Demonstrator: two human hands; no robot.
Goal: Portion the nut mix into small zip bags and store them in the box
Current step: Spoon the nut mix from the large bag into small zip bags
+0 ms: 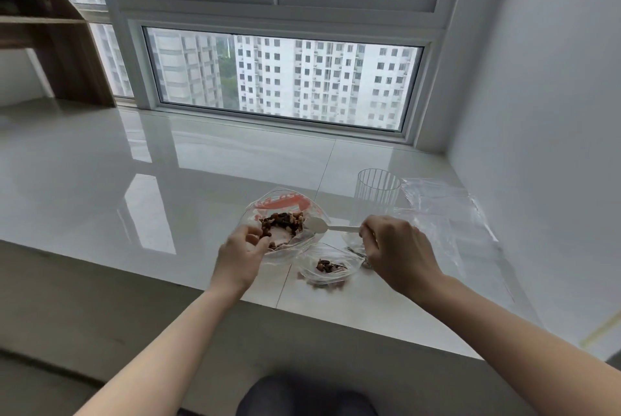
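Left hand (242, 254) grips nut bag (279, 207); right hand (391, 247) pinches spoon (321, 225).

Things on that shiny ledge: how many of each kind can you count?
Bags holding nut mix: 2, the big source bag and a small zip bag
White spoon: 1
Ribbed clear cup: 1
Pile of empty clear bags: 1; sheets uncountable
Total: 5

Both forearms are bare with no sleeves showing, and dark trousers (302, 395) cover the lap.
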